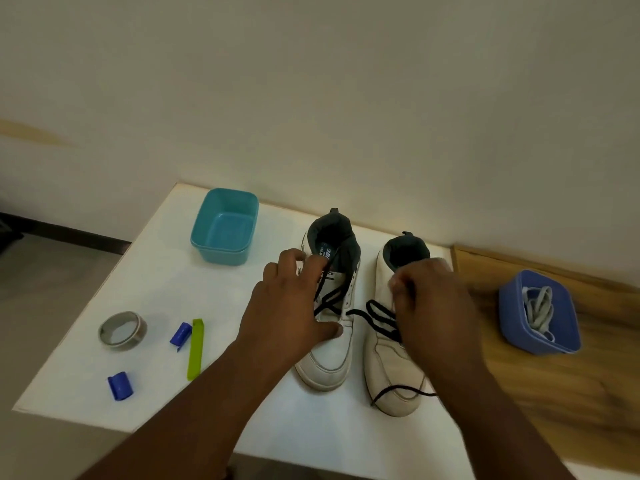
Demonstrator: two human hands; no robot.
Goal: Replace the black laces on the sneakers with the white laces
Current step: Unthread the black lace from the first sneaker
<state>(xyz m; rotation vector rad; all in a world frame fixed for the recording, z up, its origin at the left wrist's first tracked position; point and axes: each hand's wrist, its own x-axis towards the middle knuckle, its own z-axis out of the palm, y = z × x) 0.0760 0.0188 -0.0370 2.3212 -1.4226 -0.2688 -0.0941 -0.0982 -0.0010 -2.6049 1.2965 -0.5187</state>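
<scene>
Fingers of the left hand [294, 306] are spread and lie flat on the left sneaker [329, 327], with the thumb on its toe part, while the right hand [429, 306] has curled fingers that seem to pinch the black lace [377, 315] of the right sneaker [394, 355], though blur hides the exact grip. Both sneakers stand side by side on the white table [166, 292], and the white laces [540, 310] lie in a blue container [540, 344] on the wooden surface [554, 393] to the right. An empty teal container [225, 226], a tape roll [123, 330], a green clip [196, 348] and two small blue pieces [119, 386] are on the left part of the table.
</scene>
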